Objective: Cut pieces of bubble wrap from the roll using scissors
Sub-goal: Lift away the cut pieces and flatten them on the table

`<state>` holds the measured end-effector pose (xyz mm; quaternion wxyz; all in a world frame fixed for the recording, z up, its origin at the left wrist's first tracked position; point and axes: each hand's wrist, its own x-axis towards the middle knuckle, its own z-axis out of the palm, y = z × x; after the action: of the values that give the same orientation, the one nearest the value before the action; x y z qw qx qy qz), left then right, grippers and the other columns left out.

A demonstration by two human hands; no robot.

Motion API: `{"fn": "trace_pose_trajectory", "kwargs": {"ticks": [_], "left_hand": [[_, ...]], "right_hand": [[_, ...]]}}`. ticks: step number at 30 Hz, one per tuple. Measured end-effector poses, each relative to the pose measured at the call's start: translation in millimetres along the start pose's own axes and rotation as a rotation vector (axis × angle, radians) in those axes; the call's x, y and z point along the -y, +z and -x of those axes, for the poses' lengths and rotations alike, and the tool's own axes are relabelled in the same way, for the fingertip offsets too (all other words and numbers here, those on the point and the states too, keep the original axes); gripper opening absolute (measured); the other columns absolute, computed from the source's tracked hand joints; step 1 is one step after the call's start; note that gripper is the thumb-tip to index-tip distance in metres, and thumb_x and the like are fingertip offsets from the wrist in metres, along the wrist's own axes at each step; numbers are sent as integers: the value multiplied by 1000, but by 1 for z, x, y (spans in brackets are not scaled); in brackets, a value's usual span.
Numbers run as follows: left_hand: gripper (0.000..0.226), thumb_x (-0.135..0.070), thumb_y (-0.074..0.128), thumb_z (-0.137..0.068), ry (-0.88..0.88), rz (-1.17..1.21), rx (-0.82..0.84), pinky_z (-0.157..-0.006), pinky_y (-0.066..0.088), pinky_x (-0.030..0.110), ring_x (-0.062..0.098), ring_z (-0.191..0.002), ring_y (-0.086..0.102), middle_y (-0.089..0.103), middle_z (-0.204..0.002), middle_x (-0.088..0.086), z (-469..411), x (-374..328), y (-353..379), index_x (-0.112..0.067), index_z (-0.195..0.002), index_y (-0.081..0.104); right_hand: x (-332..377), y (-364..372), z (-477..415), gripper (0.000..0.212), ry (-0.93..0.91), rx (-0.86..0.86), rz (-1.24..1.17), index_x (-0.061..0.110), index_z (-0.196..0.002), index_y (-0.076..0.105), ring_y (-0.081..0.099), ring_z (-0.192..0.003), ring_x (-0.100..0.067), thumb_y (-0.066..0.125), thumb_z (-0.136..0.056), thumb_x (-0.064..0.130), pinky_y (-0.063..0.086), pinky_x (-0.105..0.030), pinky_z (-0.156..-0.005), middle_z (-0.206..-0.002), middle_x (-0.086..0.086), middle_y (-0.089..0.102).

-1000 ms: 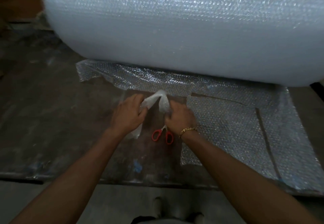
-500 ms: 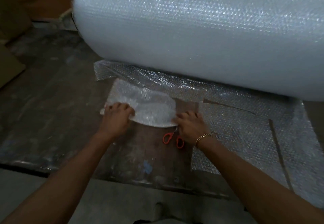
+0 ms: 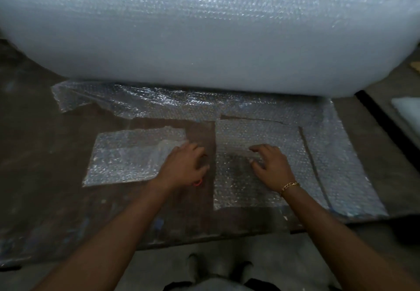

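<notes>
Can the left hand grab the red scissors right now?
Probably yes. The scissors lie right under the left hand, red handle peeking out by the wrist, and nothing else seems to cover them.

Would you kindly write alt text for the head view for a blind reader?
On a dark table, the left hand touches a cut piece of bubble wrap and the right hand rests spread on a sheet beside it. Red scissors peek from under the left hand; a huge roll lies behind.
</notes>
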<state>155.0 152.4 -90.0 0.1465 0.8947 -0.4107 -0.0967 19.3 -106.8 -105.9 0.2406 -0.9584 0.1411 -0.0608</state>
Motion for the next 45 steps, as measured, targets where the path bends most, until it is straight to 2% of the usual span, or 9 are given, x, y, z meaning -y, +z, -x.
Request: {"fn": "trace_pose_trajectory", "kwargs": {"ticks": [6, 11, 15, 22, 26, 31, 36, 42, 45], "left_hand": [[66, -79, 55, -82, 266, 81, 103, -95, 48, 33, 13, -112, 55, 58, -119, -4, -12, -64, 50, -26, -121, 62], [52, -64, 60, -81, 334, 15, 52, -96, 47, 35, 16, -114, 50, 54, -120, -1, -1, -81, 67, -24, -115, 61], [21, -37, 60, -82, 288, -26, -32, -84, 49, 36, 18, -102, 54, 57, -108, -1, 1, -88, 71, -22, -95, 57], [18, -41, 55, -84, 138, 52, -88, -82, 49, 37, 18, -92, 57, 59, -95, -6, 3, -106, 70, -25, -92, 58], [28, -49, 52, -84, 52, -12, -76, -87, 49, 39, 20, -100, 59, 60, -101, -6, 4, -115, 63, -27, -99, 58], [72, -68, 61, -79, 176, -92, -34, -101, 41, 42, 19, -126, 45, 50, -137, -1, 13, -148, 79, -27, -137, 50], [32, -32, 54, -83, 140, -114, -81, -92, 43, 40, 20, -113, 57, 62, -120, -5, 3, -162, 86, -25, -113, 64], [33, -31, 48, -82, 19, 25, -99, -85, 52, 41, 24, -100, 66, 70, -106, -4, 26, -121, 73, -23, -104, 70], [22, -32, 54, -83, -123, 311, -111, -83, 52, 34, 9, -96, 66, 72, -97, -16, 40, -111, 69, -29, -95, 72]], "right_hand": [[-81, -49, 57, 19, 107, -23, -57, 22, -107, 68, 60, -99, -16, 66, -88, 25, 51, -38, -88, -104, 3, 66], [-116, -64, 91, 17, -11, 31, 16, 26, -93, 65, 54, -89, -15, 64, -77, 30, 49, -39, -76, -92, 9, 60], [-129, -66, 105, 33, -142, 90, 117, 21, -98, 63, 52, -91, -17, 67, -72, 41, 49, -38, -75, -100, 3, 58], [-121, -54, 118, 63, -265, 115, 166, 26, -116, 61, 50, -117, -15, 63, -78, 75, 43, -36, -92, -126, 4, 57], [-121, -45, 117, 31, -310, 72, 143, 26, -105, 65, 54, -111, -17, 60, -88, 51, 41, -31, -88, -119, 5, 59], [-124, -47, 104, 12, -333, 15, 139, 18, -95, 63, 57, -93, -20, 58, -88, 27, 43, -32, -77, -102, 2, 63], [-126, -64, 97, 11, -266, -14, -10, 22, -95, 63, 59, -83, -19, 57, -87, 27, 46, -36, -73, -89, 4, 64], [-153, -60, 125, 20, -246, -58, -100, 19, -101, 67, 59, -85, -18, 57, -93, 35, 50, -40, -75, -92, 4, 66], [-165, -60, 134, 29, -238, -12, -101, 21, -105, 68, 57, -96, -16, 66, -86, 42, 48, -36, -81, -102, 7, 65]]}}
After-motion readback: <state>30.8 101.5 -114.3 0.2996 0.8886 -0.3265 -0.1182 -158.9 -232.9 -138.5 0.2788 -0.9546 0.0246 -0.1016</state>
